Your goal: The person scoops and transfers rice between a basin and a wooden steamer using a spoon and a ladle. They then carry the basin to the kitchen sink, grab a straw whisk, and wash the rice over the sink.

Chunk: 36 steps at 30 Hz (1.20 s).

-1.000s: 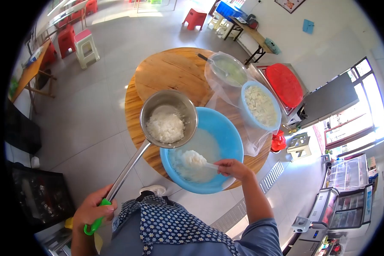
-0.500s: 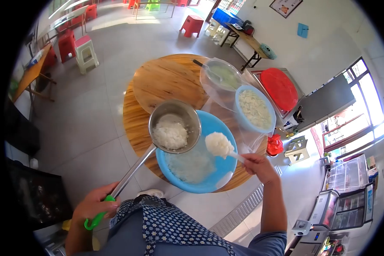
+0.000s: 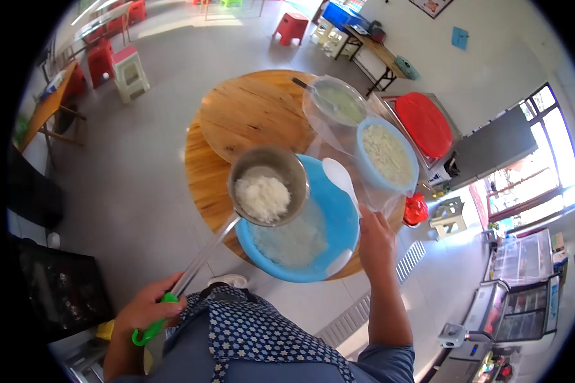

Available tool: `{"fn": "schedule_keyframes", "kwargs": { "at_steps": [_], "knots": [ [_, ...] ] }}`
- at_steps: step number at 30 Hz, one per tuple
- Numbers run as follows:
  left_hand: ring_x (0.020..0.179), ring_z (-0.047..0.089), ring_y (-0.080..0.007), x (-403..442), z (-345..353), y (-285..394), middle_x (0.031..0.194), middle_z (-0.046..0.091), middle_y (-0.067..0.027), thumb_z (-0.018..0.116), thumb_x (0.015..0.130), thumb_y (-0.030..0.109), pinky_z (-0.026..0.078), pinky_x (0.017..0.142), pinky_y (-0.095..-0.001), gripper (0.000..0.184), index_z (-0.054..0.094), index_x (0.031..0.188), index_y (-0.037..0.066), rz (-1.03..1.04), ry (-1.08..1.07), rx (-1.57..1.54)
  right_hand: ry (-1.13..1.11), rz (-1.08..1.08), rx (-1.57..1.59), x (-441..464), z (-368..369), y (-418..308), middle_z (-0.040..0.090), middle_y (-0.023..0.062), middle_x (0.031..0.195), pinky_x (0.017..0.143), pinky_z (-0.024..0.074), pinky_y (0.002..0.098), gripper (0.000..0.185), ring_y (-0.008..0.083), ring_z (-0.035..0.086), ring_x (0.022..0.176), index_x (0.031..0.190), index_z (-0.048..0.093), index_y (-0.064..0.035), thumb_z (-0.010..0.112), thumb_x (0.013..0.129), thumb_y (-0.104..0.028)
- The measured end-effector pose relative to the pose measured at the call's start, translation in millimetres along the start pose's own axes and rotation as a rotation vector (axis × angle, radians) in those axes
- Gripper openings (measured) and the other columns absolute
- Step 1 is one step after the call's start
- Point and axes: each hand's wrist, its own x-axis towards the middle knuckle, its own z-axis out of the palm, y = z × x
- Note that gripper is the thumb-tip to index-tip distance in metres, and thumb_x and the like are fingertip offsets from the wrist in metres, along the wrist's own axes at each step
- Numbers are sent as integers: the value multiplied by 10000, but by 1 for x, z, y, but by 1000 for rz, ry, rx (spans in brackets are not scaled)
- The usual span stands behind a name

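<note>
My left hand [image 3: 150, 305] is wrapped round the green-ended handle of a metal ladle [image 3: 294, 175]. The ladle's bowl, with white rice [image 3: 262, 198] in it, hangs over the upper left of a blue basin [image 3: 342, 223]. Watery white rice [image 3: 291, 241] lies in the basin. At the basin's right edge, my right hand [image 3: 377, 239] grips a white spoon [image 3: 338, 176], whose broad end is raised over the basin's upper right rim. No rice lump shows on the spoon.
A round wooden table [image 3: 201, 185] bears a round board [image 3: 255, 118], a light blue bowl of pale shreds [image 3: 388, 156] and a clear bowl [image 3: 338, 101] with a dark-handled utensil. Behind them is a red lid [image 3: 423, 124]. A red bag [image 3: 416, 209] is at the right.
My right hand lifted the spoon with a rice lump, then turned it upward at the basin's right edge; the lump is gone from it. The ladle has shifted slightly right.
</note>
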Motion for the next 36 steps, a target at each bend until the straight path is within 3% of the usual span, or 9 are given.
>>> {"fn": "schedule_keyframes", "kwargs": {
  "at_steps": [2,4,7,10,14,21,25,32,36],
  "knots": [
    [597,487,-90,-2,2,2,807,556,-42,661,855,63,404,527,-234,779,261,1521,0,4,35,-2,-61,78,-45,-9,5,23,649,106,918,702,528,457,336,319,661,815,1176,660,-137,548,871,-50],
    [587,489,-89,-3,3,9,793,555,-45,667,838,69,400,502,-236,797,258,1516,-19,54,91,64,-518,153,-149,-25,30,50,657,113,947,722,533,464,256,332,665,861,1102,668,-144,523,899,-86],
    [557,489,-87,1,-6,3,777,553,-49,672,823,72,388,478,-229,803,263,1504,-46,101,121,77,-774,90,-396,-44,67,38,674,124,963,742,528,453,268,355,666,896,1081,670,-109,541,849,-71],
    [524,479,-85,4,-6,1,764,551,-52,674,822,81,379,468,-221,795,273,1492,-65,148,121,68,-836,18,-240,-70,73,15,664,112,963,746,525,467,275,354,665,885,1092,668,-118,534,857,-69],
    [505,471,-85,8,-6,6,751,550,-55,681,818,100,376,465,-218,802,277,1491,-63,133,117,39,-812,15,-6,-65,47,-15,651,123,967,730,520,469,276,350,664,876,1097,657,-95,522,860,-56],
    [500,463,-88,7,-4,9,746,550,-61,706,796,115,381,466,-233,835,277,1489,-68,130,145,1,-583,39,-204,-34,99,6,635,136,981,708,520,449,329,343,659,873,1175,614,-97,503,870,-45],
    [505,463,-90,8,-7,7,748,548,-66,695,806,94,381,466,-235,815,277,1485,-75,124,155,13,-846,-140,-133,-62,84,-14,634,118,991,721,528,454,367,326,659,899,1217,614,-145,489,883,-57],
    [507,459,-89,6,-4,8,745,539,-72,680,819,76,382,482,-238,804,265,1492,-73,133,144,-28,-574,24,-38,-18,114,-2,630,114,1016,782,517,425,383,322,642,936,1223,624,-155,472,890,-42],
    [514,462,-85,6,-5,14,763,543,-74,680,822,81,384,488,-237,806,262,1495,-71,115,117,-20,-611,-307,44,-36,133,-7,616,104,946,734,516,411,364,308,637,887,1179,626,-137,524,841,-47]
  ]
}}
